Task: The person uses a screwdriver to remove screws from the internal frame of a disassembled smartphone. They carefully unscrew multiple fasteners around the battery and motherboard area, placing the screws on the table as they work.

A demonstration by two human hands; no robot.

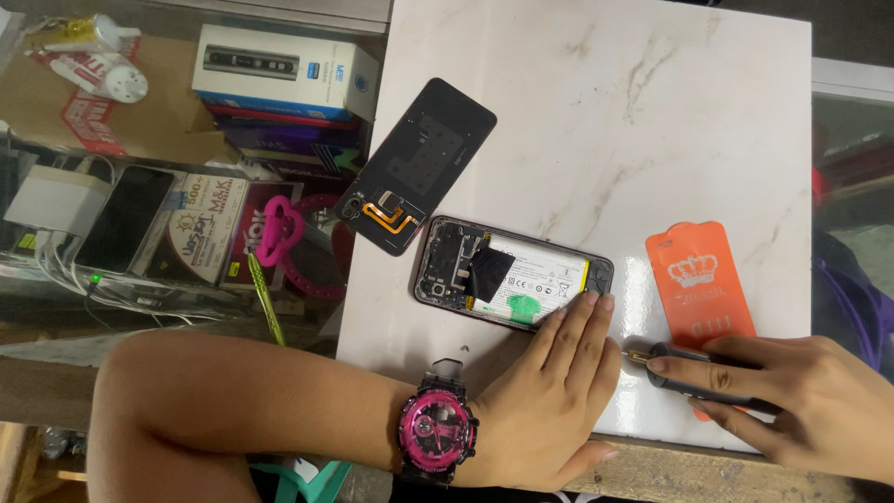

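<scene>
Steadying the opened phone (pixel 512 272) at its near-right corner, the left hand (pixel 549 391) lies flat, fingers together, while the right hand (pixel 801 401) grips a screwdriver (pixel 694 365) pointing left toward it.

Plenty of open room across the top right of the white marble slab tabletop (pixel 652 112). Lower down it gets tight: the opened black phone with exposed battery (pixel 512 273), its detached black back cover (pixel 419 166) and the orange packet (pixel 700 279) crowd the near edge.
</scene>
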